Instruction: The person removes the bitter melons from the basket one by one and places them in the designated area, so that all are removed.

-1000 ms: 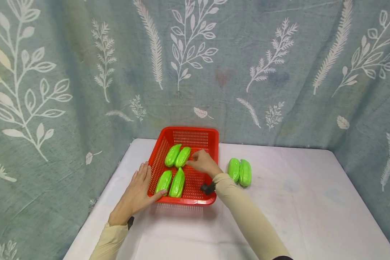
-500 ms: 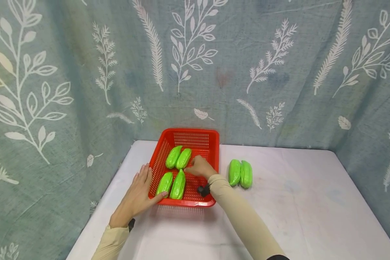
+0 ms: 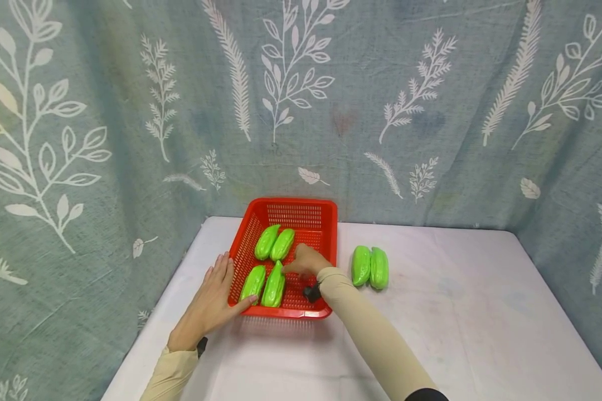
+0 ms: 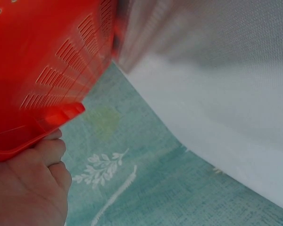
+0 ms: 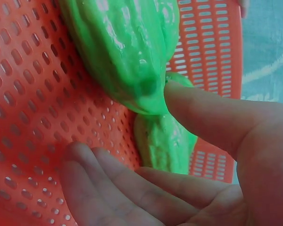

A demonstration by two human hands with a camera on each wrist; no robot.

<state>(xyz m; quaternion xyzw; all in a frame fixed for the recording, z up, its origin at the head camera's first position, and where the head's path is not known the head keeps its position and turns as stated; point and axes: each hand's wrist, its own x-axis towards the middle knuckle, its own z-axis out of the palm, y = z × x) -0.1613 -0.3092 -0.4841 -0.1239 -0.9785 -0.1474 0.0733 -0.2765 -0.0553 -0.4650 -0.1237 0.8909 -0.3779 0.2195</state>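
A red slotted basket [image 3: 281, 313] holds two rows of glossy green, ridged, gourd-like vegetables. Its back pair is a left one [image 3: 267, 243] and a right one [image 3: 283, 245]; in front lie another left one [image 3: 253, 284] and a right one [image 3: 273, 285]. My right hand [image 3: 307, 260] is inside the basket by the front right vegetable's tip. In the right wrist view, its thumb [image 5: 203, 106] touches or nearly touches the closest vegetable [image 5: 122, 56], while the other fingers stand apart from it. My left hand [image 3: 207, 301] rests along the basket's left rim, fingers straight, thumb over the front corner.
Two more green vegetables [image 3: 370, 267] lie side by side on the white tabletop [image 3: 461, 312], right of the basket. A patterned green-grey curtain [image 3: 361, 111] hangs behind the table and along its sides.
My right hand has moved down and slightly left inside the basket, from beside the back right vegetable to the front right one's tip. The left hand has stayed on the rim.
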